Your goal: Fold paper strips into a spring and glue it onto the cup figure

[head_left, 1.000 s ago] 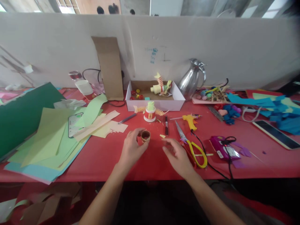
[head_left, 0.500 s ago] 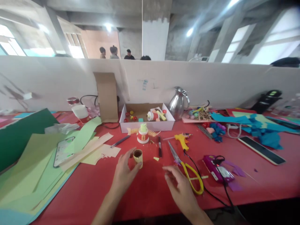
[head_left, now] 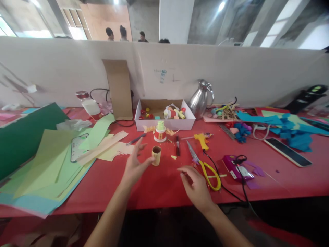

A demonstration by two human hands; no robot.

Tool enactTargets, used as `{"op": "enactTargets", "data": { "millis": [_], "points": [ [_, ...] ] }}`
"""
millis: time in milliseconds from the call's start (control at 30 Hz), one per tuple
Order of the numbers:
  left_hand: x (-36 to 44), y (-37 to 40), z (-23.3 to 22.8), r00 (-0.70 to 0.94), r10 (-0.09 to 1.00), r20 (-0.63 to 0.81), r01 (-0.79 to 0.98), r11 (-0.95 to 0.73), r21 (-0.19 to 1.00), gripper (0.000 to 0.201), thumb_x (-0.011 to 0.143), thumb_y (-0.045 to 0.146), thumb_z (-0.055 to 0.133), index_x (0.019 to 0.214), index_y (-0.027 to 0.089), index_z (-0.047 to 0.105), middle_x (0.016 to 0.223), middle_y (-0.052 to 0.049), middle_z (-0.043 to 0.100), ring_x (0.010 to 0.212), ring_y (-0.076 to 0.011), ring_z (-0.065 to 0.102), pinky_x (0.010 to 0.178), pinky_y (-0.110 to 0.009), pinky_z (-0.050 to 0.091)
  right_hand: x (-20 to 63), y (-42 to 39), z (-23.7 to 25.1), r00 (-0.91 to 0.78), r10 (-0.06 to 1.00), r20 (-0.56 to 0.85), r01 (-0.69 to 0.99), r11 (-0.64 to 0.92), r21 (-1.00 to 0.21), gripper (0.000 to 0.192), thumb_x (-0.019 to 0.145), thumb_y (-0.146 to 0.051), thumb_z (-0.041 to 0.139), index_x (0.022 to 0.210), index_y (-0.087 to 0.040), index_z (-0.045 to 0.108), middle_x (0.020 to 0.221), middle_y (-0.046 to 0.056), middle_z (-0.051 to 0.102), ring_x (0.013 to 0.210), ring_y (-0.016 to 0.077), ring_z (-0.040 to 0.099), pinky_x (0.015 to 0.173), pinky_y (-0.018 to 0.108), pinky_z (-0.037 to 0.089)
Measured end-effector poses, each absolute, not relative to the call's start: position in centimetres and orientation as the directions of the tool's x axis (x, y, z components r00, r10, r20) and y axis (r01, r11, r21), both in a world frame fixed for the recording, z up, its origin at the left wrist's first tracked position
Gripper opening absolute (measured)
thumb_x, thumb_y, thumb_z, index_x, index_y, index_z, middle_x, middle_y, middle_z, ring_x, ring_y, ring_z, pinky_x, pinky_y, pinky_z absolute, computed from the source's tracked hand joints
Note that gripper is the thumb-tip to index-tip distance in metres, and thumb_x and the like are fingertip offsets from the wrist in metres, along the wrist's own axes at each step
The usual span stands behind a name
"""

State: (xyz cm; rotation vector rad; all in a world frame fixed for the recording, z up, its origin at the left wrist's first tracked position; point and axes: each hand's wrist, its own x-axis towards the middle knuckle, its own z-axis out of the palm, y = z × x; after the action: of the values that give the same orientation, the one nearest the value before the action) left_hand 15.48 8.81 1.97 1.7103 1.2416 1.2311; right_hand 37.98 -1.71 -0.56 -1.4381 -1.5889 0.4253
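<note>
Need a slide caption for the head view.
Left hand open beside an upright yellow paper tube on the red table; right hand empty near yellow-handled scissors.

We seem to be in a craft workshop set up inside a large bare-concrete hall. Around our hands the red-covered surface (head_left: 159, 185) is strewn with making materials: coloured paper sheets (head_left: 48, 154) to the left, yellow-handled scissors (head_left: 205, 164) and a yellow glue gun (head_left: 202, 140) just to the right, and a white box (head_left: 164, 115) of small parts beyond them. Farther off, a low white partition (head_left: 231, 68) closes off our bench, and past it we see concrete pillars, ceiling lights and other people standing far away.
</note>
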Motion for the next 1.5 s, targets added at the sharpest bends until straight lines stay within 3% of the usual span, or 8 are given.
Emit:
{"op": "enactTargets", "data": {
  "millis": [133,233,367,533,667,900,1233,1500],
  "points": [
    [13.9,11.6,6.1,-0.109,0.889,0.444,0.192,-0.420,0.887,0.065,0.080,0.039,0.069,0.139,0.027,0.047,0.119,-0.010,0.063,0.109,-0.0234,0.060,0.094,-0.040,0.046,40.4,1.9,4.8,0.116,0.856,0.504,0.663,0.311,-0.681,0.021,0.095,-0.024,0.048,0.104,-0.023,0.066,0.105,0.008,0.070,0.095,0.0213,0.066,0.083,0.034,0.053],
    [13.9,14.8,10.6,-0.018,0.832,0.554,0.253,-0.533,0.808,0.070,0.073,0.037,0.075,0.138,0.027,0.050,0.121,-0.008,0.064,0.108,-0.0232,0.060,0.094,-0.039,0.047,43.2,7.2,10.5,0.108,0.798,0.593,0.734,0.338,-0.589,0.019,0.091,-0.025,0.052,0.100,-0.022,0.068,0.100,0.007,0.073,0.086,0.0202,0.067,0.078,0.033,0.053],
    [16.1,20.7,15.0,0.164,0.847,0.505,0.475,-0.517,0.712,0.041,0.078,0.041,0.067,0.116,0.025,0.068,0.105,-0.005,0.071,0.091,-0.0207,0.065,0.084,-0.036,0.052,47.2,16.8,15.1,0.048,0.847,0.530,0.874,0.221,-0.433,0.019,0.087,-0.020,0.054,0.095,-0.021,0.071,0.095,0.004,0.075,0.085,0.0189,0.068,0.077,0.029,0.051],
    [21.7,29.4,15.5,0.482,0.823,0.302,0.742,-0.567,0.359,0.022,0.079,0.027,0.060,0.094,0.024,0.077,0.102,-0.002,0.075,0.093,-0.0206,0.067,0.087,-0.030,0.050,50.4,27.5,14.2,-0.106,0.978,0.178,0.992,0.093,0.081,0.029,0.087,-0.015,0.053,0.107,-0.020,0.073,0.106,0.010,0.074,0.105,0.0242,0.064,0.083,0.029,0.046],
    [26.9,34.4,13.7,0.609,0.787,0.101,0.785,-0.616,0.070,0.028,0.083,0.024,0.054,0.101,0.023,0.076,0.107,-0.007,0.073,0.101,-0.0228,0.066,0.089,-0.031,0.049,51.1,32.4,11.8,-0.152,0.985,0.086,0.976,0.136,0.172,0.031,0.081,-0.011,0.057,0.108,-0.019,0.072,0.104,0.014,0.073,0.110,0.0297,0.059,0.082,0.033,0.044],
    [32.8,37.7,9.5,0.657,0.753,0.003,0.752,-0.656,-0.057,0.040,0.066,0.024,0.075,0.105,0.017,0.071,0.116,-0.017,0.068,0.117,-0.0323,0.056,0.097,-0.039,0.042,51.1,38.3,8.0,-0.228,0.974,0.006,0.940,0.219,0.264,0.032,0.084,-0.013,0.055,0.115,-0.016,0.064,0.110,0.017,0.071,0.119,0.0344,0.050,0.094,0.046,0.034],
    [33.1,40.5,6.1,0.616,0.787,0.017,0.787,-0.617,0.033,0.053,0.058,0.018,0.081,0.108,0.013,0.065,0.113,-0.023,0.067,0.114,-0.0398,0.055,0.099,-0.052,0.035,51.9,40.6,8.1,-0.303,0.953,-0.017,0.928,0.299,0.225,0.027,0.083,-0.019,0.055,0.107,-0.022,0.068,0.113,0.012,0.069,0.119,0.0341,0.050,0.094,0.048,0.033],
    [27.9,45.8,5.6,0.569,0.812,0.129,0.676,-0.551,0.489,0.053,0.055,0.026,0.083,0.104,0.014,0.067,0.107,-0.011,0.069,0.110,-0.0290,0.060,0.092,-0.034,0.049,50.7,43.8,14.2,-0.256,0.967,-0.009,0.875,0.227,-0.428,0.012,0.073,-0.022,0.063,0.081,-0.020,0.070,0.080,0.001,0.069,0.074,0.0146,0.060,0.068,0.025,0.043]
  ]
}}
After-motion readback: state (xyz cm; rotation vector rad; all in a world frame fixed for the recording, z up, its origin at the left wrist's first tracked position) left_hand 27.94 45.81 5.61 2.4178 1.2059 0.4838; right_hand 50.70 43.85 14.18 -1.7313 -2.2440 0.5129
